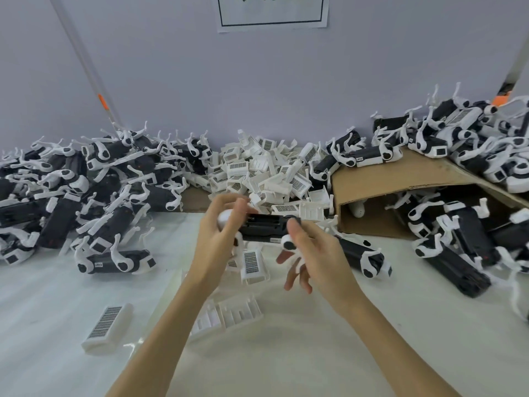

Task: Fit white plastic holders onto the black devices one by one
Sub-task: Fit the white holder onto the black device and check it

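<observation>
While both hands meet at the centre of the frame, a black device (266, 227) is held lengthwise between them, above the tabletop (286, 353). The left hand (221, 224) takes the device's left end: its grip is curled around that end, fingers arched over the top and a white rounded part showing under the palm. The right hand (312, 247) takes the right end: thumb pressed on the upper edge, the index side against a white rounded part with a black spot, while the remaining fingers hang loosely spread below, touching nothing.

Directly beneath the device, a loose white holder (252, 263) with a barcode label lies on the tabletop. Two more holders (229, 315) lie open side up at lower centre, and another labelled holder (107, 328) lies at lower left.

A heap of white holders (266, 173) sits at centre rear. Piled devices (86, 190) fill the left side; further devices (463, 156) fill the right, on and inside a tipped cardboard box (386, 179). A paper sign (272, 10) hangs at the top centre.
</observation>
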Motion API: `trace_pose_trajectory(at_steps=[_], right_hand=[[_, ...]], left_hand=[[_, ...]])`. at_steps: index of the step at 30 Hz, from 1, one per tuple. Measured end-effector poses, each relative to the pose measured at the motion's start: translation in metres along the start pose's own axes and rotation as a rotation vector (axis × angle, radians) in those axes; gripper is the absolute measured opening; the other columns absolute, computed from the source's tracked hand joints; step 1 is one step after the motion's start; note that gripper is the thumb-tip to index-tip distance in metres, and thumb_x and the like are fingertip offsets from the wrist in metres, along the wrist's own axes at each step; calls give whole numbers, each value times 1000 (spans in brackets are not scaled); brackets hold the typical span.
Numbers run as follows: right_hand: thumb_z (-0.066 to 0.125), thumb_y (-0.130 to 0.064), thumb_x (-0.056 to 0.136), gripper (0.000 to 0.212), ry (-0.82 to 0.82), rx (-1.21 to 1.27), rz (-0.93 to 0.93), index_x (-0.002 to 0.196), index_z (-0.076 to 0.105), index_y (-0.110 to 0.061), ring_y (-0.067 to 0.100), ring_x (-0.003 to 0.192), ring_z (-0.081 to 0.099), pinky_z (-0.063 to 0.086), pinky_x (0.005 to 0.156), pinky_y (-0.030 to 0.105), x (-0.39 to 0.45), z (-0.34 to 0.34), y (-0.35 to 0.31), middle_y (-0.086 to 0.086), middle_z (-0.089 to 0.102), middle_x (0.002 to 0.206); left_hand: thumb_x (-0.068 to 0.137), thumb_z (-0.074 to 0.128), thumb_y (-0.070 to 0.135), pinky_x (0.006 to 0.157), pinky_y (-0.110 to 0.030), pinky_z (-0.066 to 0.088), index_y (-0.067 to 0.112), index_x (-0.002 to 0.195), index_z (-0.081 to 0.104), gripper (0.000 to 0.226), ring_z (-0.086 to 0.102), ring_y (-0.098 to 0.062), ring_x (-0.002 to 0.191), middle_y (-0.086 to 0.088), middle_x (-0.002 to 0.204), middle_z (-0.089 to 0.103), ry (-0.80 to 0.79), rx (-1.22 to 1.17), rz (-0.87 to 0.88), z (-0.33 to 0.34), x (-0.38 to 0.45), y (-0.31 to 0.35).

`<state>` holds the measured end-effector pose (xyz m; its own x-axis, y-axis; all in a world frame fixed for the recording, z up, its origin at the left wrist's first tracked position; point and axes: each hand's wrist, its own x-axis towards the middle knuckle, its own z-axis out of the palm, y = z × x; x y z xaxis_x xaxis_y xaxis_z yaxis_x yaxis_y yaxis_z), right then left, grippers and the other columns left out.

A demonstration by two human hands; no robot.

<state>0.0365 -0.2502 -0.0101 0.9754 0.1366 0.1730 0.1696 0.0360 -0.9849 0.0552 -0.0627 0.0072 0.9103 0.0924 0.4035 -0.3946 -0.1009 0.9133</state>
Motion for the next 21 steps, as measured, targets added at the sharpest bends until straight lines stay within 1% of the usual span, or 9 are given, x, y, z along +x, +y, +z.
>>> trace_pose_trajectory(at_steps=[3,5,7,10,12,14,17,19,21], right_hand=[[49,-76,95,51,-3,94,13,99,72,-30,40,53,69,35,36,23,3,-7,-1,19,75,85],[41,-66,103,53,12,178,11,112,72,-25,36,54,69,37,37,25,5,-13,0,22,75,88],[42,-48,109,40,90,141,-52,123,67,-19,33,57,70,40,37,28,9,-21,2,15,76,85],[53,-27,110,20,201,-173,-170,110,71,-18,25,61,72,44,43,25,12,-35,3,5,75,80],[63,-30,103,15,208,-499,-197,97,74,-22,13,69,72,49,55,21,13,-43,5,-6,74,82],[73,-44,93,14,27,-778,-125,98,75,-30,3,87,65,50,76,22,13,-49,8,-17,69,96],[80,-64,78,43,-248,-1029,-12,114,69,-42,2,112,45,39,98,25,13,-52,11,-19,53,111],[81,-58,81,37,-245,-1016,-54,112,67,-44,0,107,44,37,93,22,13,-53,13,-24,50,107],[77,-45,90,22,-146,-955,-119,110,72,-35,-2,97,53,42,84,23,14,-52,14,-24,57,102]], left_hand=[[83,85,54,72,-26,60,25,122,63,53,78,-24,90,1,103,78,-9,-61,-72,9,-2,-1],[82,89,47,68,-27,62,21,122,62,55,80,-24,86,-3,100,79,116,-188,-165,15,-2,-1],[82,87,50,63,-33,63,16,121,59,59,80,-28,80,-12,100,80,212,-305,-290,15,1,-3],[78,83,64,62,-38,63,16,118,58,67,74,-27,67,-14,90,79,259,-248,-401,10,6,-8],[78,80,69,58,-35,60,19,117,58,67,73,-22,62,-15,92,78,264,-157,-403,9,7,-12],[79,78,72,56,-33,56,21,114,59,65,72,-21,62,-17,93,76,266,-114,-387,9,7,-15],[79,78,73,60,-36,57,22,109,61,62,72,-24,64,-18,90,73,263,-115,-369,8,6,-17],[81,78,70,59,-35,58,21,108,61,59,73,-26,64,-18,91,76,254,-125,-362,9,6,-18],[83,78,68,54,-33,57,20,107,61,57,73,-24,63,-18,91,78,250,-128,-350,9,6,-18]])
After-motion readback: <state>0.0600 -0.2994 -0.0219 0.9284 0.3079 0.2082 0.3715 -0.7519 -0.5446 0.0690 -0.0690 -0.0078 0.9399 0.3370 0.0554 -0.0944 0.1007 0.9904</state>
